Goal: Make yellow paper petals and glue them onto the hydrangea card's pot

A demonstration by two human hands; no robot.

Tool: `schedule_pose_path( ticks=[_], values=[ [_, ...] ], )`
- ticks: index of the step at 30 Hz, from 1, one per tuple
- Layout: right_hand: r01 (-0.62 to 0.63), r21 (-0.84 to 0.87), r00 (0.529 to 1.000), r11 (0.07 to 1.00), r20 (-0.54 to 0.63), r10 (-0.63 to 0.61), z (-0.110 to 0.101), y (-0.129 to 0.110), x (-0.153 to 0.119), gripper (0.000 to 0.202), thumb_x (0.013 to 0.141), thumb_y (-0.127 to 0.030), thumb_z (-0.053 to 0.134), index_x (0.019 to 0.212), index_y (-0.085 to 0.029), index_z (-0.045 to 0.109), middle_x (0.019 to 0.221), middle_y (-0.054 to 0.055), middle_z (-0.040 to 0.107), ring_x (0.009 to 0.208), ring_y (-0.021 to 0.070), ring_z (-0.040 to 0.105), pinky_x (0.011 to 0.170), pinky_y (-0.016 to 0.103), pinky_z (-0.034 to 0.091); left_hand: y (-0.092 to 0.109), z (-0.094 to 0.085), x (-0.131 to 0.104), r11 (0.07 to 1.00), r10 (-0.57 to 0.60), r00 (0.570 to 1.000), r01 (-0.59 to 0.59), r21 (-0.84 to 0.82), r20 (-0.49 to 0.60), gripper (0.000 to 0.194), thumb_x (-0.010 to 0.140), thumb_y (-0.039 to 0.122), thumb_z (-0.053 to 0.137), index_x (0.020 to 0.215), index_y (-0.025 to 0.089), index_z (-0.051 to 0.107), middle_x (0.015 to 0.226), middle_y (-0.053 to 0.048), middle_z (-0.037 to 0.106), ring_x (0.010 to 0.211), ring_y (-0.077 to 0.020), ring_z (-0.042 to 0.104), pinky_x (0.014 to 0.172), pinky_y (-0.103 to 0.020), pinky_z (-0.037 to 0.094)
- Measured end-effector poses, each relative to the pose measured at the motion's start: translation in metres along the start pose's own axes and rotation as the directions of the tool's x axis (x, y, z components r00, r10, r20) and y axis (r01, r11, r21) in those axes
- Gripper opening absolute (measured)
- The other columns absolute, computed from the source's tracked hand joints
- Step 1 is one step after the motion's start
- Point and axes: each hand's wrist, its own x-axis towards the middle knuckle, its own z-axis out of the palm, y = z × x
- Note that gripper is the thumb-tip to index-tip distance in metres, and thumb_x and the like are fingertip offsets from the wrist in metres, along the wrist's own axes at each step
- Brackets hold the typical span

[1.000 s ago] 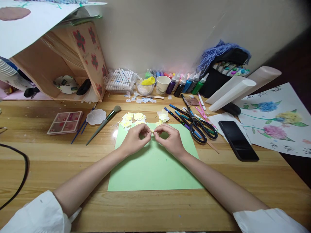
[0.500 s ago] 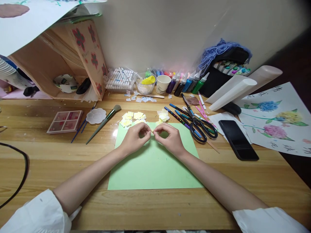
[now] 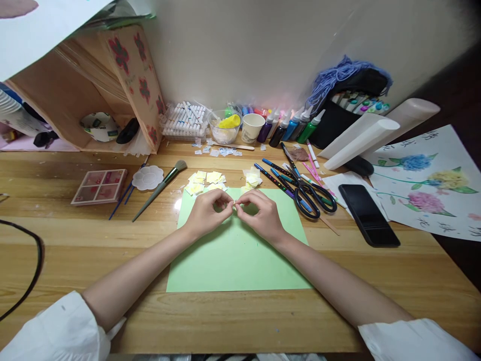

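Note:
My left hand (image 3: 210, 211) and my right hand (image 3: 260, 212) meet fingertip to fingertip over the upper part of a light green sheet of paper (image 3: 233, 265). Both are closed in a pinch on a tiny pale yellow scrap of paper (image 3: 234, 202), mostly hidden by the fingers. Just beyond my left hand lies a pile of yellow paper squares (image 3: 214, 177). A smaller heap of pale yellow squares (image 3: 252, 176) sits past my right hand, at the sheet's far edge.
Black-handled scissors (image 3: 306, 200) rest on several pens to the right, near a black phone (image 3: 369, 215). On the left are a green brush (image 3: 160, 190), a white palette (image 3: 148, 178) and a pink box (image 3: 98, 186). A paper cup (image 3: 252, 128) and paint bottles (image 3: 293, 128) line the wall.
Both hands stay together over the sheet, with only a slight shift of the fingertips around the scrap. The view has tilted a little; nothing else has visibly moved.

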Motion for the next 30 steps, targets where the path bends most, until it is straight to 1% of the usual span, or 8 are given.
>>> schedule_pose_path(
  ticks=[5,12,16,19,22,30],
  values=[
    [0.004,-0.008,1.000,1.000,0.002,-0.004,0.0000,0.0007,0.0001,0.007,0.077,-0.013,0.058,0.076,-0.020,0.060,0.072,0.002,0.062,0.071,0.0163,0.056,0.066,0.030,0.046,0.0009,0.0004,-0.0002,1.000,0.002,1.000,-0.002,0.023,-0.007,0.004,0.075,0.018,0.058,0.073,0.016,0.061,0.068,0.000,0.063,0.060,-0.0094,0.055,0.057,-0.021,0.045],
    [-0.034,-0.020,0.999,0.999,-0.007,0.034,0.0001,0.0007,0.0001,0.008,0.077,-0.013,0.058,0.074,-0.020,0.058,0.071,0.002,0.060,0.070,0.0159,0.055,0.065,0.029,0.045,0.0001,0.0002,-0.0010,0.999,0.012,0.999,-0.010,0.043,-0.031,0.004,0.074,0.016,0.058,0.071,0.016,0.058,0.067,0.001,0.062,0.060,-0.0093,0.054,0.057,-0.021,0.044],
    [-0.056,-0.023,0.998,0.998,-0.006,0.056,-0.0002,0.0004,0.0010,0.007,0.077,-0.013,0.058,0.073,-0.019,0.058,0.070,0.002,0.059,0.068,0.0155,0.054,0.063,0.028,0.044,0.0001,0.0001,-0.0006,0.999,0.007,1.000,-0.006,0.043,-0.020,0.003,0.075,0.017,0.058,0.073,0.016,0.059,0.069,0.001,0.062,0.060,-0.0091,0.054,0.057,-0.021,0.044],
    [-0.043,-0.022,0.999,0.999,0.010,0.043,-0.0009,-0.0002,0.0013,0.008,0.077,-0.013,0.057,0.073,-0.020,0.058,0.070,0.002,0.059,0.069,0.0157,0.054,0.064,0.028,0.044,0.0005,0.0002,-0.0002,0.998,0.013,1.000,-0.012,0.056,-0.013,0.004,0.076,0.019,0.058,0.077,0.016,0.061,0.072,0.000,0.063,0.061,-0.0091,0.053,0.058,-0.022,0.044],
    [-0.020,-0.021,1.000,1.000,0.021,0.021,-0.0011,-0.0008,0.0013,0.008,0.078,-0.014,0.057,0.073,-0.020,0.057,0.070,0.002,0.060,0.071,0.0163,0.055,0.066,0.029,0.044,0.0004,0.0003,-0.0001,0.998,0.023,1.000,-0.023,0.060,-0.011,0.004,0.076,0.019,0.058,0.075,0.016,0.061,0.070,0.000,0.063,0.061,-0.0092,0.053,0.058,-0.022,0.043],
    [-0.015,-0.030,1.000,0.999,0.019,0.015,-0.0006,-0.0008,0.0012,0.009,0.078,-0.013,0.057,0.072,-0.020,0.056,0.069,0.001,0.058,0.070,0.0158,0.053,0.065,0.029,0.043,0.0008,-0.0002,-0.0007,0.996,0.041,0.999,-0.040,0.079,-0.011,0.003,0.076,0.017,0.057,0.073,0.017,0.059,0.068,0.002,0.061,0.060,-0.0087,0.052,0.057,-0.021,0.042]
  ],
)
